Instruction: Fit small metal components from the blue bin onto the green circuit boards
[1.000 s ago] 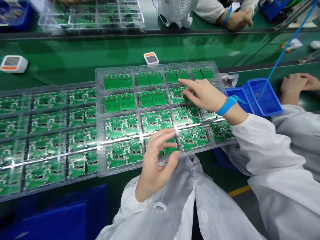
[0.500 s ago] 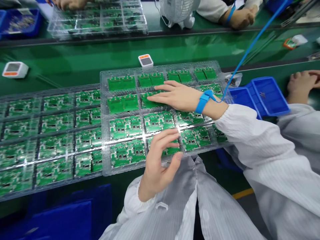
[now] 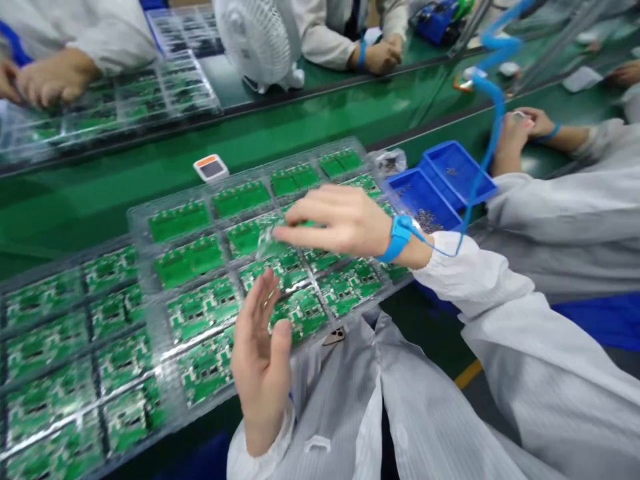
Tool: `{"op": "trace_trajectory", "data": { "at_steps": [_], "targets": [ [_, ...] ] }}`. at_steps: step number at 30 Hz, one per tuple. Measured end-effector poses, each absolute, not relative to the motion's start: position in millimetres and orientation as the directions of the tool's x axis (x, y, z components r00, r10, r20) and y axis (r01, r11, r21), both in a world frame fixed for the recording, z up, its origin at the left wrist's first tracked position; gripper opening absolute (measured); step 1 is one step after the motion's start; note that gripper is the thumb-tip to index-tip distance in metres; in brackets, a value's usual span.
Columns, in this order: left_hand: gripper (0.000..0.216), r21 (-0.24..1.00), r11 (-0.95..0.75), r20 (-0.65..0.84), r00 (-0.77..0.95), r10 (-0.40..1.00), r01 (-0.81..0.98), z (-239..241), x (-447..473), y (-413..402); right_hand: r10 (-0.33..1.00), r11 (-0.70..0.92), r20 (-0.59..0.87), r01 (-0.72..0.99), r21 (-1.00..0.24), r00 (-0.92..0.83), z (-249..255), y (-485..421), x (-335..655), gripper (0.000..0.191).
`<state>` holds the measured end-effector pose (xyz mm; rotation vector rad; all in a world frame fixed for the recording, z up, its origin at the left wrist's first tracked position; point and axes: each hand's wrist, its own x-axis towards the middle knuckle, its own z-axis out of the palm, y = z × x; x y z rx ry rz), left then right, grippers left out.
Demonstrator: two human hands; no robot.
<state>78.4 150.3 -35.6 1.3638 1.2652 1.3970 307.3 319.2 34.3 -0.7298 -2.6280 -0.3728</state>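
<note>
A clear plastic tray point(image 3: 141, 230) holds rows of green circuit boards point(image 3: 203, 308). Boards in its two far rows mostly show a plain green face, while the near rows show small parts. My right hand point(image 3: 340, 220), with a blue wrist strap point(image 3: 396, 239), is over the middle of the tray. Its fingers pinch a motion-blurred, tilted circuit board point(image 3: 269, 241); the thumb is hidden. At the near edge, my left hand point(image 3: 263, 363) stands open and upright, thumb apart from the fingers, holding nothing and touching no board that I can make out.
Another board tray point(image 3: 53, 343) adjoins on the left. Blue bins point(image 3: 457, 175) with small metal parts stand at right, near a clear bag point(image 3: 390, 160). A white timer point(image 3: 211, 168) sits behind. A blue coiled cord point(image 3: 493, 127) runs to my strap. Co-workers' hands point(image 3: 53, 77) and a fan point(image 3: 260, 43) are beyond.
My right hand has risen from lying flat on a board to pinching a tilted one. My left hand has turned more upright, thumb up. The whole view has shifted toward the right.
</note>
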Motion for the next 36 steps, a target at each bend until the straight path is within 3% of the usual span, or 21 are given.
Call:
{"op": "trace_trajectory", "data": {
  "at_steps": [3,5,7,9,11,13,15,18,22,30,33,36],
  "targets": [
    [0.050,0.992,-0.112,0.120,-0.162,0.979,0.057,-34.1,81.0,151.6,0.204,0.925,0.512,0.335,0.179,-0.835,26.4,283.6,313.7,0.028],
    [0.055,0.996,-0.042,0.057,-0.212,0.976,0.073,-31.9,86.9,151.3,0.066,0.940,0.497,0.221,0.261,-0.865,16.9,266.3,318.8,0.035],
    [0.065,0.991,0.019,0.017,-0.265,0.964,0.133,-30.1,94.3,150.0,0.019,0.946,0.464,0.166,0.280,-0.886,9.8,255.0,330.4,0.043],
    [0.070,0.980,0.048,0.017,-0.320,0.947,0.194,-29.7,101.3,148.3,0.133,0.955,0.469,0.240,0.175,-0.873,7.9,251.2,354.2,0.042],
    [0.063,0.974,0.065,0.021,-0.369,0.929,0.219,-30.3,106.3,146.6,0.439,0.867,0.497,0.499,-0.015,-0.748,9.4,256.6,392.2,0.040],
    [0.052,0.976,0.078,0.003,-0.370,0.929,0.205,-30.7,109.7,145.4,0.752,0.575,0.497,0.799,-0.174,-0.433,8.7,269.7,439.7,0.041],
    [0.047,0.984,0.082,-0.020,-0.358,0.933,0.159,-30.4,112.2,145.2,0.891,0.257,0.427,0.947,-0.194,-0.155,0.6,285.3,487.2,0.038],
    [0.048,0.992,0.089,-0.054,-0.352,0.934,0.084,-28.7,116.1,146.1,0.966,0.052,0.256,0.997,-0.065,-0.034,-25.7,301.0,537.6,0.030],
    [0.037,0.998,0.045,-0.030,-0.288,0.957,0.046,-26.9,121.3,147.1,0.995,0.016,0.096,1.000,0.012,-0.017,-62.5,305.3,556.1,0.030],
    [0.034,0.997,0.041,-0.022,-0.266,0.964,0.069,-34.0,124.1,147.4,0.994,-0.025,0.102,0.999,-0.041,0.029,-76.8,315.7,547.9,0.033],
    [0.049,0.994,0.005,0.021,-0.244,0.970,0.105,-38.7,123.0,149.4,0.990,-0.017,0.136,0.999,-0.045,0.023,-76.2,315.5,547.4,0.034],
    [0.063,0.984,-0.102,0.129,-0.188,0.974,0.144,-41.9,121.8,152.5,0.961,0.049,0.275,0.988,-0.146,-0.007,-64.7,305.0,534.0,0.032]
  ]
}}
